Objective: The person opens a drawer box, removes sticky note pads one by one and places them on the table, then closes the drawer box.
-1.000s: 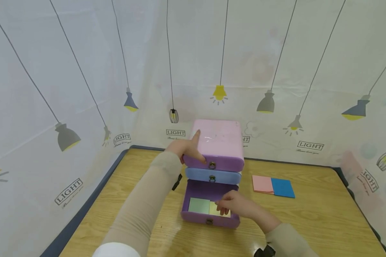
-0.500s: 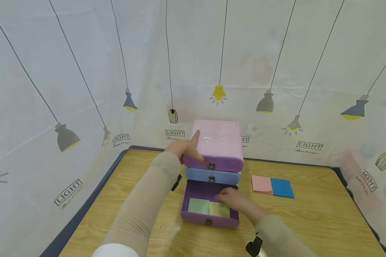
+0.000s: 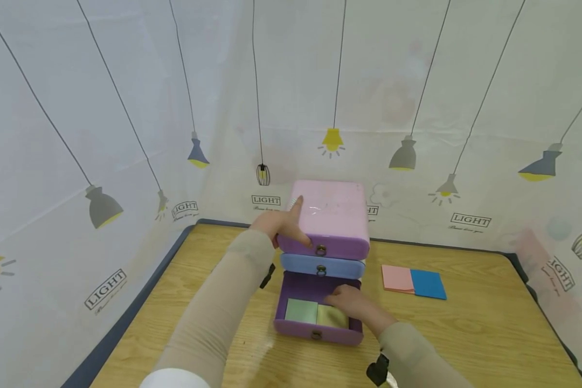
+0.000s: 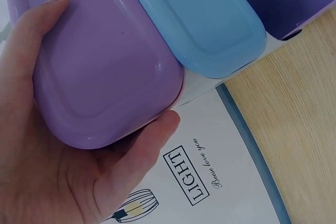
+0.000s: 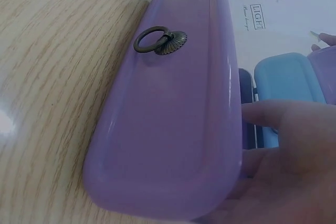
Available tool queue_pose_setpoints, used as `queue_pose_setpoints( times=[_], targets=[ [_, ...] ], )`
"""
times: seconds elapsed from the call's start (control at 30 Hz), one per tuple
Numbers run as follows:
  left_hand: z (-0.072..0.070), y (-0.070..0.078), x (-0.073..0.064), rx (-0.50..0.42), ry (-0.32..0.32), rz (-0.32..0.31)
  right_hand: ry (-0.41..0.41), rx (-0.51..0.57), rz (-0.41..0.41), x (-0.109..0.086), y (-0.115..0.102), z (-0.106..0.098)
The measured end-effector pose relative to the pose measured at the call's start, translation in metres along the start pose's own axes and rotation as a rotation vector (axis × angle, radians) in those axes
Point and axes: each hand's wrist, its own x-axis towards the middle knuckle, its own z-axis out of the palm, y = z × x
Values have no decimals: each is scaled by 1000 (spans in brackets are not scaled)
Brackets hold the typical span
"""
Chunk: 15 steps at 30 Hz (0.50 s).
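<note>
A small drawer cabinet (image 3: pixel 332 210) with a pink top stands on the table. My left hand (image 3: pixel 283 226) grips its upper left corner, a finger on the top and the thumb on the purple top drawer's front (image 4: pixel 110 72). The purple bottom drawer (image 3: pixel 315 333) is pulled out. Inside lie a green sticky note pad (image 3: pixel 300 311) and a yellow sticky note pad (image 3: pixel 333 317), side by side. My right hand (image 3: pixel 351 302) reaches over the drawer's right side, fingertips at the yellow pad's far edge. I cannot tell whether they pinch it.
A pink sticky note pad (image 3: pixel 396 278) and a blue one (image 3: pixel 429 284) lie on the table, right of the cabinet. The blue middle drawer (image 3: pixel 321 265) is pushed in. Printed cloth walls (image 3: pixel 465 161) stand behind the table (image 3: pixel 485 318).
My right hand has shifted from over the yellow sticky note pad back to its far edge, so more of the pad shows. My left hand keeps its place on the cabinet.
</note>
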Motion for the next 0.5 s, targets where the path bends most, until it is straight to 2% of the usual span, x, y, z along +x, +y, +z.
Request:
queue_pose_setpoints(
  times=[0.17,0.5],
  targets=[
    [0,0,1,27,7,6,3,-13,-11,-1,0,0],
    [1,-2,4,-22,-13,-5,46,8,-72,-8,3,0]
  ],
)
